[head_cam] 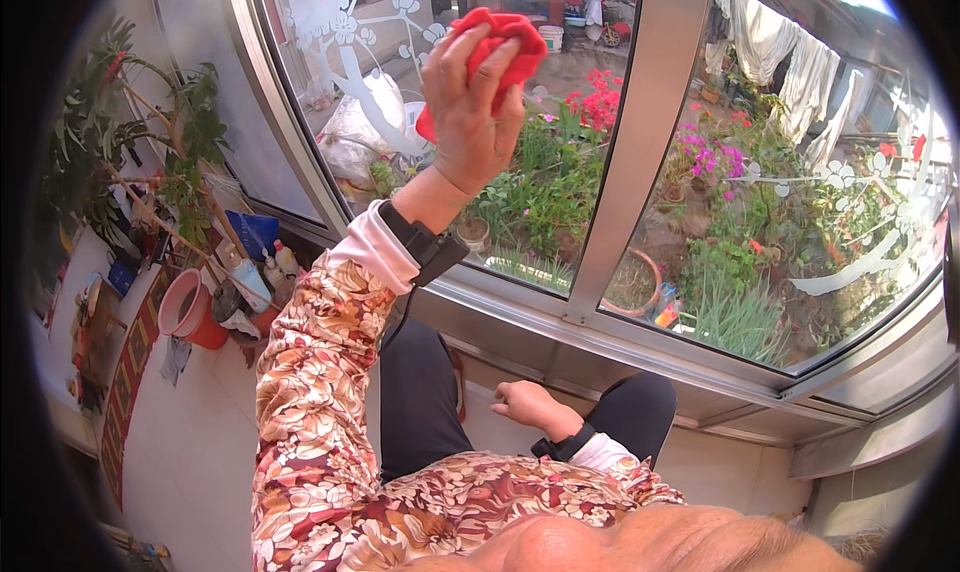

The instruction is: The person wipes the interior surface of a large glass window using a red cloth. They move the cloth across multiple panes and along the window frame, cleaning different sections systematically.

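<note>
My left hand (476, 95) is raised against the window pane (555, 189), back of the hand towards me, with a crumpled red cloth (517, 46) under its fingers. A corner of the cloth shows left of the wrist. White flower and branch decoration (360, 84) marks the glass beside it. Low over my lap, between my dark-trousered knees, is my right hand (529, 404); its fingers are loosely curled, no object shows in them, and its palm is hidden. Both wrists wear black bands.
A metal window post (622, 136) stands right of the cloth, above the metal sill (510, 294). Left on the floor are a pink plastic pot (191, 309), bottles (251, 275) and a leafy potted plant (176, 129). Garden flowers and hanging white cloths lie beyond the glass.
</note>
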`<action>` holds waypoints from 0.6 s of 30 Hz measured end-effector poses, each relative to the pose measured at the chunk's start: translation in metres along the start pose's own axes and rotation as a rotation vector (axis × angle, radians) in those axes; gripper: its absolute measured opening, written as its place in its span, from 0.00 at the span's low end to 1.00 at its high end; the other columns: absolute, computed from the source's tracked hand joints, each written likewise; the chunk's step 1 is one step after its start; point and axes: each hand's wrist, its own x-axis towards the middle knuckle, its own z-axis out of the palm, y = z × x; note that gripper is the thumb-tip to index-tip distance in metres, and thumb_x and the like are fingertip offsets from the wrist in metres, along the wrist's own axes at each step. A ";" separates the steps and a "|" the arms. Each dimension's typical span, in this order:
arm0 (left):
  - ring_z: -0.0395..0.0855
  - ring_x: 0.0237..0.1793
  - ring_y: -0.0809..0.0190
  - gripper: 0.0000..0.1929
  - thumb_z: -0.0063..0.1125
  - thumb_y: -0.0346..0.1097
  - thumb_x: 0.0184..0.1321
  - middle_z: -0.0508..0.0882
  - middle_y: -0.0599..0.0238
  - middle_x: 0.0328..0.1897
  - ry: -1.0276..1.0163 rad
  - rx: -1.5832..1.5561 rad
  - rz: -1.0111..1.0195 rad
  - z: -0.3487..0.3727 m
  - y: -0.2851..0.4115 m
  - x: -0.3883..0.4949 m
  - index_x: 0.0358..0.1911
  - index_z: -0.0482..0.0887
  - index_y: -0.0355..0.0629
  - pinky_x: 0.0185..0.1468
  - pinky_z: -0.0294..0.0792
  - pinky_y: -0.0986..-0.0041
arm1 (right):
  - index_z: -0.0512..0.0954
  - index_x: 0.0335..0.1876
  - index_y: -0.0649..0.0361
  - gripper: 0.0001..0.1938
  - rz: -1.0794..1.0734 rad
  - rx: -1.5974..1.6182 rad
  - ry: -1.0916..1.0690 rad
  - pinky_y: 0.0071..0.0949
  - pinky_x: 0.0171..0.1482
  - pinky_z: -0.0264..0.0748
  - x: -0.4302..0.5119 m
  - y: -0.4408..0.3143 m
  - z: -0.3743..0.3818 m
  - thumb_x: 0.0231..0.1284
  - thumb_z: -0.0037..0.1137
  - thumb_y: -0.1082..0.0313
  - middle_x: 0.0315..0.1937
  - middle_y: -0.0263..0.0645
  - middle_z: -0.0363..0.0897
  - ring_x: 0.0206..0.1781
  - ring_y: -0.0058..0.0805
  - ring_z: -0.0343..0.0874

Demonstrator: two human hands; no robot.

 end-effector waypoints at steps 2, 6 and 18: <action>0.68 0.76 0.47 0.27 0.64 0.35 0.58 0.76 0.66 0.75 -0.178 -0.043 0.234 0.004 0.046 -0.012 0.65 0.84 0.59 0.75 0.60 0.47 | 0.85 0.53 0.60 0.20 -0.014 -0.009 -0.034 0.46 0.53 0.83 0.006 -0.006 0.003 0.67 0.66 0.51 0.43 0.49 0.91 0.49 0.52 0.88; 0.68 0.78 0.54 0.25 0.63 0.38 0.61 0.77 0.73 0.74 -0.234 -0.079 0.445 0.007 0.067 -0.024 0.63 0.86 0.68 0.77 0.60 0.46 | 0.85 0.53 0.60 0.21 -0.051 -0.022 -0.068 0.46 0.53 0.83 0.016 -0.019 0.006 0.66 0.66 0.51 0.43 0.50 0.91 0.49 0.52 0.88; 0.71 0.73 0.51 0.28 0.72 0.38 0.57 0.77 0.71 0.72 -0.092 0.265 0.265 -0.036 -0.064 -0.054 0.64 0.85 0.71 0.74 0.66 0.53 | 0.85 0.56 0.59 0.22 -0.033 -0.065 -0.246 0.46 0.56 0.83 0.018 -0.043 0.001 0.67 0.66 0.49 0.45 0.49 0.91 0.52 0.51 0.88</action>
